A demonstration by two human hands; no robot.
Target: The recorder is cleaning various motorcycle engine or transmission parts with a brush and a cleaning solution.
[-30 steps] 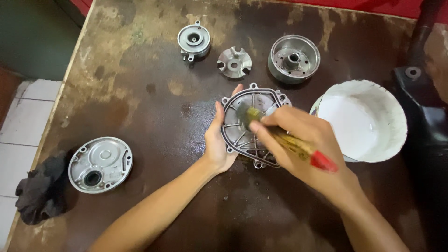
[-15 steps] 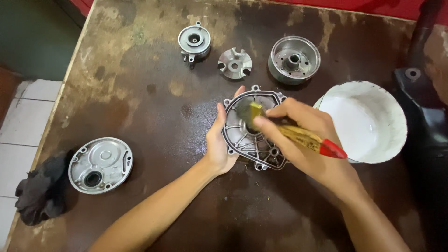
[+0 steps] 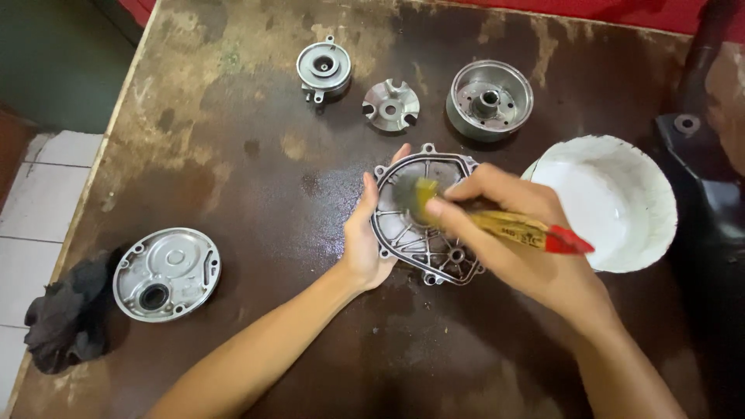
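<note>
Head view: a ribbed, grey cast-metal engine cover (image 3: pixel 423 221) is brushed at the centre of a stained brown wooden tabletop (image 3: pixel 233 140).

The left hand (image 3: pixel 365 240) cups the cover's nine o'clock rim; the right hand (image 3: pixel 516 240) is closed around a yellow-handled, red-tipped paintbrush (image 3: pixel 497 223), bristles inside the casting. The cover looks rigid, fairly heavy and probably oily-slick, so the bolt-lug rim seems the surest hold. Counted: five metal parts, with three small round ones at twelve o'clock and one flat cover (image 3: pixel 166 273) at eight; one white bowl (image 3: pixel 621 203) at three; one dark rag (image 3: pixel 66 318).
</note>
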